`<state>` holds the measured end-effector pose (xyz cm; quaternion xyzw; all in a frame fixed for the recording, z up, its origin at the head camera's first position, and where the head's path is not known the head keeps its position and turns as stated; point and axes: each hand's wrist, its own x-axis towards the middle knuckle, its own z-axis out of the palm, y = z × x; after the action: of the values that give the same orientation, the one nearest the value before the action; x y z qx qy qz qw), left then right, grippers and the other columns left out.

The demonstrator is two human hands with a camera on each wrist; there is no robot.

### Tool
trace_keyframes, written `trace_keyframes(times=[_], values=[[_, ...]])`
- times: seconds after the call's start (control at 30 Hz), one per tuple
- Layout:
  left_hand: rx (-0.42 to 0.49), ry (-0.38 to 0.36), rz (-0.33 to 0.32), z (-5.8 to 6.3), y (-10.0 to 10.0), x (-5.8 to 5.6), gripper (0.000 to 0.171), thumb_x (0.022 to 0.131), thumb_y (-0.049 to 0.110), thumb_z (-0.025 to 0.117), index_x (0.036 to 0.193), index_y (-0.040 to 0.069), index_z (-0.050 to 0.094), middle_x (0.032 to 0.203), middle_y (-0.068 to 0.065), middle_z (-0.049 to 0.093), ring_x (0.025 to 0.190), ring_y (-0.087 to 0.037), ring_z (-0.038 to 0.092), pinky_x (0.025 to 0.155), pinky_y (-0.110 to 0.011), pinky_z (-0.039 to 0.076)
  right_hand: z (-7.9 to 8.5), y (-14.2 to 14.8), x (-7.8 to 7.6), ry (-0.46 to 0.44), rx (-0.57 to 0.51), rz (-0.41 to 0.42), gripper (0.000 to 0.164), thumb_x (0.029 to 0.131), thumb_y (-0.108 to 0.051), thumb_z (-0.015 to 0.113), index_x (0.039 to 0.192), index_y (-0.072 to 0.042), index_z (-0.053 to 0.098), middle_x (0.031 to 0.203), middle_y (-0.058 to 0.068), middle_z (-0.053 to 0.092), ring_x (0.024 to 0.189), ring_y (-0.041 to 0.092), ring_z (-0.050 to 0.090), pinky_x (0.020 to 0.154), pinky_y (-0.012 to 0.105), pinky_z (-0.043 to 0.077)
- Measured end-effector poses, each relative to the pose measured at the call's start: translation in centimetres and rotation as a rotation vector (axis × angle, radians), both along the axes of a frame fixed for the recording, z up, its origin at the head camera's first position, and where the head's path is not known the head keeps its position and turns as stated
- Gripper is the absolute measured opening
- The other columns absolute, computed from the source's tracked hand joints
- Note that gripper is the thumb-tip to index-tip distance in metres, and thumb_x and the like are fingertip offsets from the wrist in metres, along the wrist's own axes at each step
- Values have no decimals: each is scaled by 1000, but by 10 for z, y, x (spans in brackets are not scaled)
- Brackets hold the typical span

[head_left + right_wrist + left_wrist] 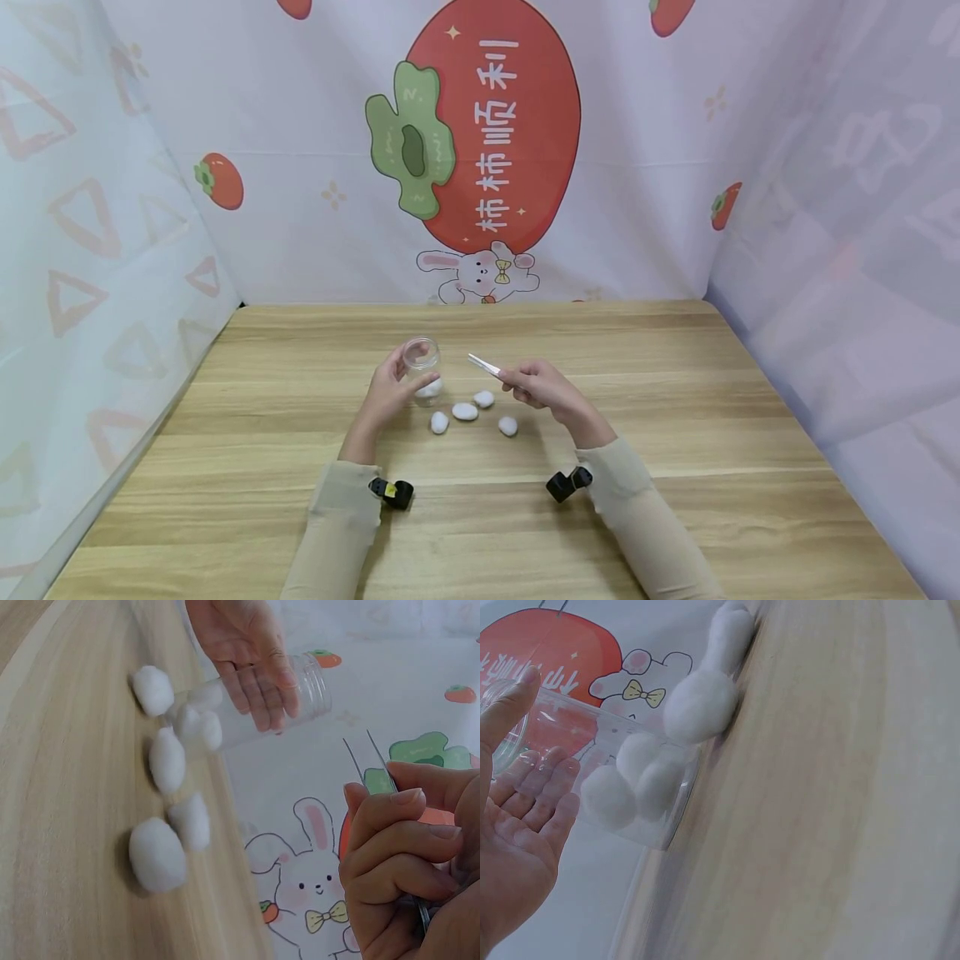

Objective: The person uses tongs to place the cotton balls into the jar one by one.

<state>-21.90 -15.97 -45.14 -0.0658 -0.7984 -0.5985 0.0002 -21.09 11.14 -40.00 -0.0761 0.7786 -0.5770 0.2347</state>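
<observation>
My left hand (386,392) holds a clear jar (422,365) upright on the table, thumb on the near side and fingers around the back. The jar's mouth is uncovered. Several white cotton balls (609,797) lie at its bottom. To the right, my right hand (543,387) pinches silver tweezers (483,364) between thumb and fingers. Their tips point left toward the jar, spread apart with nothing between them. Several loose cotton balls lie on the table in front of and right of the jar, among them an oval one (465,412) and a rightmost one (507,427).
The wooden table (480,533) reaches back to a printed cloth (637,233) with a large persimmon and a rabbit. More cloth hangs along both sides. Each sleeve carries a small black wrist camera (393,493).
</observation>
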Motion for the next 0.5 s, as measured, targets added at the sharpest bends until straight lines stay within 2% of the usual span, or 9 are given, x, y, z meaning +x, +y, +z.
trace_keyframes(times=[0.1, 0.3, 0.5], values=[[2, 10, -6, 1, 0, 0, 74, 83, 21, 75, 145, 4, 37, 148, -19, 44, 144, -34, 36, 125, -47, 25, -4, 5, 0, 3, 18, 12, 28, 98, -24, 53, 77, -7, 60, 52, -7, 41, 42, 3, 24, 40, 15, 19], [-11, 0, 0, 2, 0, 2, 76, 83, 23, 75, 146, 5, 35, 150, -19, 42, 145, -34, 35, 124, -46, 26, -13, 13, 1, -3, 68, 20, 35, 97, -27, 54, 86, 6, 61, 52, -6, 43, 42, 4, 24, 41, 17, 20], [-20, -15, 2, 2, 0, 3, 79, 84, 24, 75, 148, 6, 33, 152, -19, 39, 145, -35, 34, 124, -45, 27, -22, 21, 1, -13, 107, 14, 37, 97, -27, 54, 88, 8, 60, 52, -7, 43, 43, 4, 25, 42, 18, 20]])
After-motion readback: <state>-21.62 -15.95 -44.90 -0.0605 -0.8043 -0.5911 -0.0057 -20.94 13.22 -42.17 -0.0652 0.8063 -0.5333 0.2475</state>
